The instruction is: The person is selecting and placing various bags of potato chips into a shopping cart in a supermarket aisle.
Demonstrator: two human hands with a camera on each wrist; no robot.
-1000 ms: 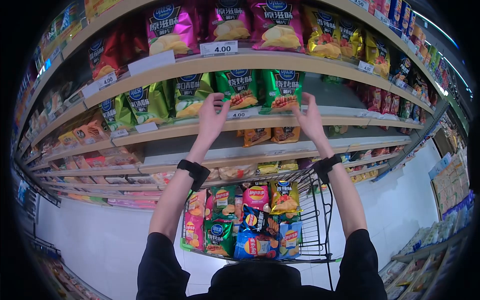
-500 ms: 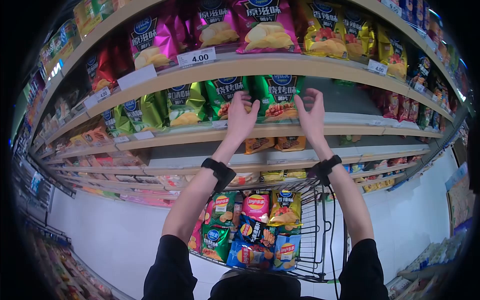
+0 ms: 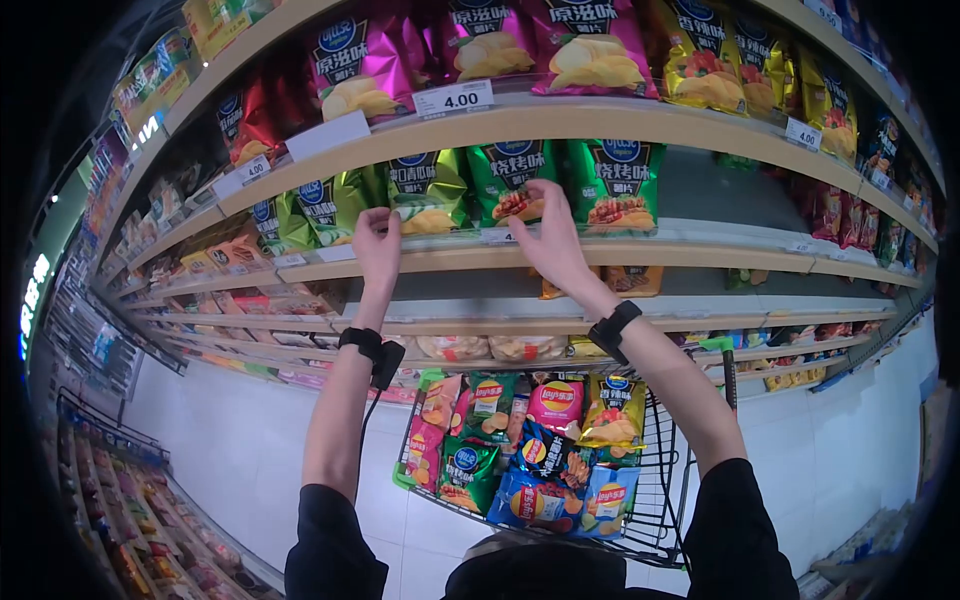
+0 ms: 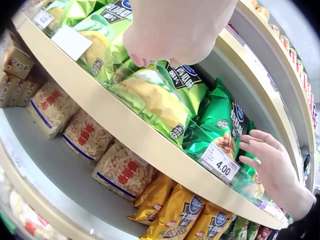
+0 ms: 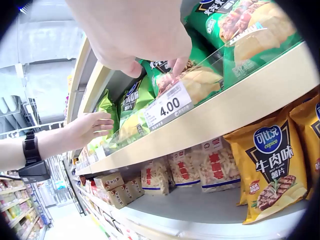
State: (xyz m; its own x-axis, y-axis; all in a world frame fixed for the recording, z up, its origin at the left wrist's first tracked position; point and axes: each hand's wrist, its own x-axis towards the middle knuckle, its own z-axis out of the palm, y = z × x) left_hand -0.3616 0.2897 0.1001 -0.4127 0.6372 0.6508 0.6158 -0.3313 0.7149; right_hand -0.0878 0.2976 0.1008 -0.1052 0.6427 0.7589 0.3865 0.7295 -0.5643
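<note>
My left hand is at the left edge of a lime-green bag of potato chips, its fingers loosely bent. Green barbecue-flavour chips stand just right of that bag. In front of them is my right hand, thumb apart and fingers extended over the bag's lower right part. Another green bag stands to the right of this hand. From the left wrist view, the right hand shows spread fingers beside the 4.00 price tag. The left hand appears relaxed in the right wrist view.
A clear lip and shelf edge run below the bags. Pink chip bags fill the shelf above; orange beef-flavour bags stand below. Close to my body is a wire shopping cart holding several chip bags.
Both hands have shifted left along the shelf, the left hand from the green bags to the lime-green one. The right hand has moved from the right green bag to the left one.
</note>
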